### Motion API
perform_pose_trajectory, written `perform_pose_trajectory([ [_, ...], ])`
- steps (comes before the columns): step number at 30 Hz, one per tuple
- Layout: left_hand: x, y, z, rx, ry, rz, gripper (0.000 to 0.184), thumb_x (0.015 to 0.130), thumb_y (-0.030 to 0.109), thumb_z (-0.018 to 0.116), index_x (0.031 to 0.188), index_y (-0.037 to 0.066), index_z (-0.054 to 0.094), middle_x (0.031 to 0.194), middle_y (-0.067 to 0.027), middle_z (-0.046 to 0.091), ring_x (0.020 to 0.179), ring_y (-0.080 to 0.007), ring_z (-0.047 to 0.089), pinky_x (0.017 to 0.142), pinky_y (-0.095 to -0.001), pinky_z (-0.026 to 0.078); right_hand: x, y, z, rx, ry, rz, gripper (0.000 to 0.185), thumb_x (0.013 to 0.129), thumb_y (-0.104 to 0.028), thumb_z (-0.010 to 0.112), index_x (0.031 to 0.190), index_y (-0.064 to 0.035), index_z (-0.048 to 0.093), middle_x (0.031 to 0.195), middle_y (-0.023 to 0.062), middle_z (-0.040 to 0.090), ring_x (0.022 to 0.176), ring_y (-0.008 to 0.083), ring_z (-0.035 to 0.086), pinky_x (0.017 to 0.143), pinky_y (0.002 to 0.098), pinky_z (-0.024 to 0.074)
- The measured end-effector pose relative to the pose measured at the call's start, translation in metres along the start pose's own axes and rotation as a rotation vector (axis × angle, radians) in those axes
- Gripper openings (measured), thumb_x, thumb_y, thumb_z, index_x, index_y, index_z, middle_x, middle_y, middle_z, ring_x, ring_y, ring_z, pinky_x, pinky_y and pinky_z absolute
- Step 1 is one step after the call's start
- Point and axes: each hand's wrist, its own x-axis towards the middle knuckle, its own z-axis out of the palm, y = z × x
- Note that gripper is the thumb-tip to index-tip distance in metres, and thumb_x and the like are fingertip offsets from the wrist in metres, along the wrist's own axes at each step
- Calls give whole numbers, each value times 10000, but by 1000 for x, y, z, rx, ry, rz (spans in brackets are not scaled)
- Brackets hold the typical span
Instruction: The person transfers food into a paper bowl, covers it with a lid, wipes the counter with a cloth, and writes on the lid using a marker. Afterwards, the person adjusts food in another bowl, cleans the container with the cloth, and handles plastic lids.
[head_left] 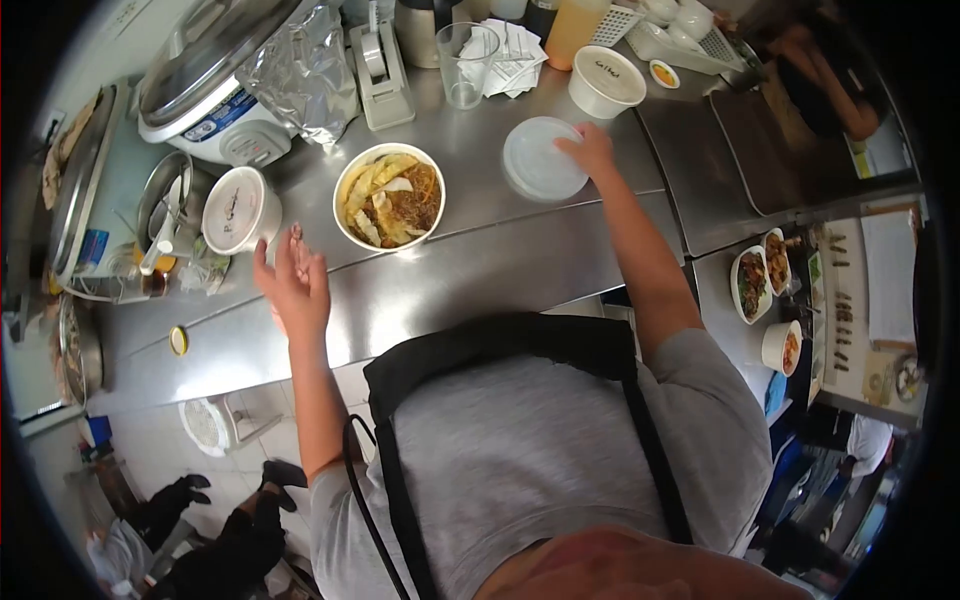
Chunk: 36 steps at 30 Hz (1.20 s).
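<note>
A round white takeaway bowl (pixel 436 225) stands uncovered on the steel counter, with noodles and pale cabbage-like pieces inside. To its right, my right hand (pixel 590 150) grips the edge of a translucent round plastic lid (pixel 540 160), thumb and fingers at the lid's right side. The lid is apart from the bowl. My left hand (pixel 298 280) is raised over the counter, left of the bowl, fingers spread and holding nothing. Just beyond it sits a lidded white tub (pixel 240 210) with handwriting on top. Another lidded, handwritten tub (pixel 607 80) stands behind my right hand.
Along the back are a rice cooker (pixel 215 110), crumpled foil (pixel 305 75), a tape dispenser (pixel 384 80), a glass (pixel 464 75) and napkins (pixel 515 60). A metal bowl (pixel 165 195) stands left. Food containers (pixel 750 285) sit at right. Other people (pixel 235 550) are nearby.
</note>
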Motion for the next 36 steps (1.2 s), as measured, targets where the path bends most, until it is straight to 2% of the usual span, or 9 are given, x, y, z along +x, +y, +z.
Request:
perform_pose_trajectory([
  [3,11,58,13,-278,48,153,327,722,134,586,1037,73,523,1073,-151,444,989,-275,437,841,-340,350,-19,-4,-7,134,138,-165,426,596,-314,708,866,-45,517,886,117,516,853,276,493,720,360,413],
  [5,7,103,33,-768,-281,-46,283,720,124,596,989,62,534,974,-104,491,896,-210,485,767,-295,390,-38,-14,-18,236,254,-272,379,597,-262,713,817,-39,499,839,120,512,809,280,485,693,368,406],
  [8,3,159,73,-770,-575,6,362,719,127,595,1056,49,490,981,-107,501,909,-227,488,765,-299,395,-65,-28,-34,317,164,-308,322,616,-208,698,773,-34,477,789,126,504,780,281,476,678,361,394],
  [10,2,173,108,-546,-363,212,428,735,116,572,1127,13,434,986,-119,503,940,-244,475,804,-329,389,-80,-33,-36,349,204,-376,287,631,-177,683,775,-32,481,779,128,515,778,286,485,687,348,395],
  [13,8,172,145,-485,-226,209,412,725,119,573,1112,29,466,1046,-155,480,998,-322,417,849,-378,354,-89,-31,-38,437,267,-569,236,644,-129,661,783,-38,493,810,122,536,800,288,499,704,341,396],
  [16,18,160,158,-640,-452,266,327,713,137,576,1037,108,542,1077,-159,470,1005,-339,408,860,-396,331,-100,-32,-46,424,352,-722,210,645,-96,648,792,-51,505,866,108,551,851,284,504,723,347,399],
  [20,14,169,145,-511,-345,368,208,694,117,602,901,113,603,1032,-136,483,969,-313,420,834,-384,342,-101,-31,-47,472,329,-888,197,644,-83,643,797,-70,520,946,102,543,911,279,496,770,367,388],
  [29,3,165,140,-578,-220,469,165,666,5,588,816,69,562,888,-96,481,867,-263,441,757,-339,365,-105,-44,-57,508,54,-890,348,619,-188,684,931,-95,562,1097,125,493,1012,284,445,848,366,349],
  [36,3,162,146,-644,-214,464,184,678,-45,545,839,41,522,790,-99,498,745,-251,493,663,-313,409,-115,-52,-62,422,226,-907,309,617,-119,663,914,-99,580,959,76,521,896,255,470,784,340,374],
])
